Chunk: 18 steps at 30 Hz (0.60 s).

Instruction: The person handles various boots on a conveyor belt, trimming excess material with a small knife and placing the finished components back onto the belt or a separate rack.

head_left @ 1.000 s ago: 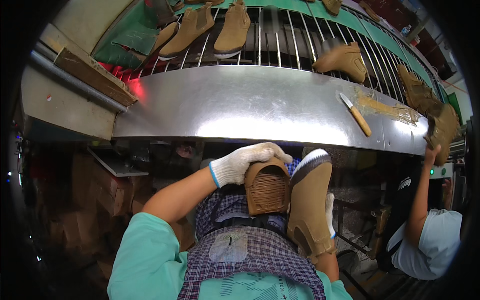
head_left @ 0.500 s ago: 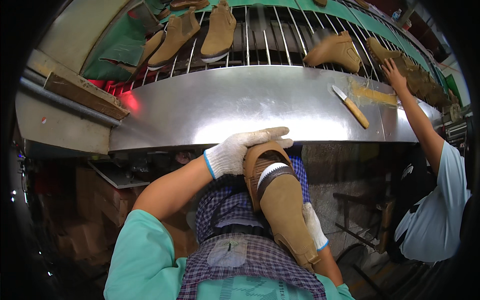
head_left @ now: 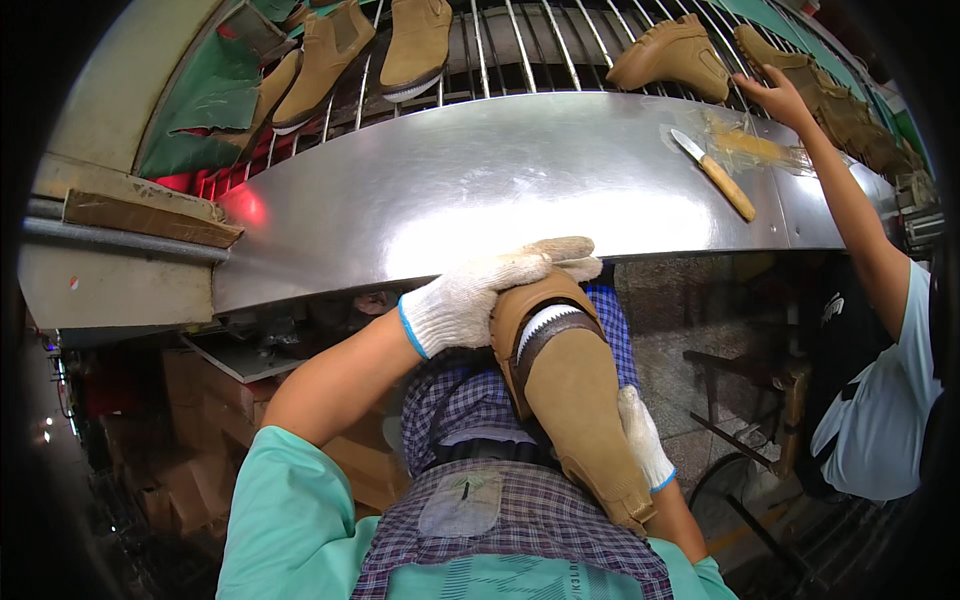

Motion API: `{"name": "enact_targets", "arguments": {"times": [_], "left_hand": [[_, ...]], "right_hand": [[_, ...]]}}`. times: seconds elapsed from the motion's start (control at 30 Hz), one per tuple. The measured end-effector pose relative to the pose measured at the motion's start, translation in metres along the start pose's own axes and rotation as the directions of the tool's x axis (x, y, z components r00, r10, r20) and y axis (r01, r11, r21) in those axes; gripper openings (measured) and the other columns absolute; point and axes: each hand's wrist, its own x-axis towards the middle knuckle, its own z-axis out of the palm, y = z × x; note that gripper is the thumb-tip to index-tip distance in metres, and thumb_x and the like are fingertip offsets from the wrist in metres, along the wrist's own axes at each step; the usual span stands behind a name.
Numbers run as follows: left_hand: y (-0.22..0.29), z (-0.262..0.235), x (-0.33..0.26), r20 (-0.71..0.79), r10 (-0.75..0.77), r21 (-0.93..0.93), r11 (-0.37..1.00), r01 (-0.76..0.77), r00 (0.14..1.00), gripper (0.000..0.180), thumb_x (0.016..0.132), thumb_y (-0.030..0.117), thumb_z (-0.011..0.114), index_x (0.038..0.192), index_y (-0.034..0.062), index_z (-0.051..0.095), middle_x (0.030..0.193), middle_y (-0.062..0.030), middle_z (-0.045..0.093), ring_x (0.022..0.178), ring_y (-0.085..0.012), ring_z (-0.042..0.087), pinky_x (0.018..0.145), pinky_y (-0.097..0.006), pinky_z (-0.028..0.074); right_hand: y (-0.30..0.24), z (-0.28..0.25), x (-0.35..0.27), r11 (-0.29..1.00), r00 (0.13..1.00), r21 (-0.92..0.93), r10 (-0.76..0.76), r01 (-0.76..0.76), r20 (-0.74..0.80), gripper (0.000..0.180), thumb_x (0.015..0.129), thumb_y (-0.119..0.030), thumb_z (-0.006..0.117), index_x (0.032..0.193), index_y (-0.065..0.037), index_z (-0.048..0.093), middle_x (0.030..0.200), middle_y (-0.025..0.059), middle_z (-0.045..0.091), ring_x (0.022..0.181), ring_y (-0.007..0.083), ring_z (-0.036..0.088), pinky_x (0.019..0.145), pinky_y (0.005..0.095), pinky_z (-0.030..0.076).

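Note:
A tan ankle boot (head_left: 575,395) lies across my lap, toe away from me, with a dark brown and white band round its toe. A brown outsole (head_left: 510,325) is cupped round the toe, with a gap between its rim and the boot. My left hand (head_left: 500,285), in a white knit glove, is closed over the outsole's toe end, fingers reaching across it. My right hand (head_left: 645,435), gloved too, grips the boot's right side near the ankle; its fingertips are partly hidden behind the boot.
Before me is a metal ledge (head_left: 440,180) carrying a wooden-handled knife (head_left: 715,175). Beyond it, roller bars hold tan boots (head_left: 415,45) and a soled boot (head_left: 672,60). At right, a co-worker's hand (head_left: 780,100) reaches near that boot's heel. A stool (head_left: 745,400) stands at lower right.
My view has shifted, so the ledge and boots sit higher in it. The co-worker's hand has moved left, to the soled boot. My hands keep their hold, with the outsole slightly closer round the toe.

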Motion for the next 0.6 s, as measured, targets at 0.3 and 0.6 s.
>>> {"name": "enact_targets", "arguments": {"times": [0.3, 0.6], "left_hand": [[0.002, 0.008, 0.001, 0.042, 0.028, 0.096, 0.995, -0.032, 0.999, 0.081, 0.105, 0.042, 0.063, 0.164, -0.0049, 0.034, 0.166, -0.0286, 0.041, 0.154, -0.0374, 0.042, 0.128, -0.048, 0.034], [-0.005, 0.006, 0.007, 0.044, 0.024, 0.151, 0.988, -0.031, 0.999, 0.067, 0.106, 0.039, 0.064, 0.156, -0.0024, 0.05, 0.16, -0.0211, 0.052, 0.148, -0.03, 0.049, 0.126, -0.043, 0.037]], "right_hand": [[-0.01, 0.009, 0.001, 0.999, 1.0, 0.053, 0.001, -0.002, 0.009, 0.063, 0.115, -0.049, 0.043, 0.152, 0.002, 0.051, 0.144, 0.0206, 0.064, 0.123, 0.0296, 0.069, 0.102, 0.0423, 0.058], [0.013, -0.007, 0.011, 0.997, 0.999, 0.069, 0.02, -0.018, -0.027, 0.063, 0.116, -0.047, 0.042, 0.153, 0.002, 0.05, 0.149, 0.0222, 0.061, 0.126, 0.0326, 0.069, 0.103, 0.0448, 0.059]]}}
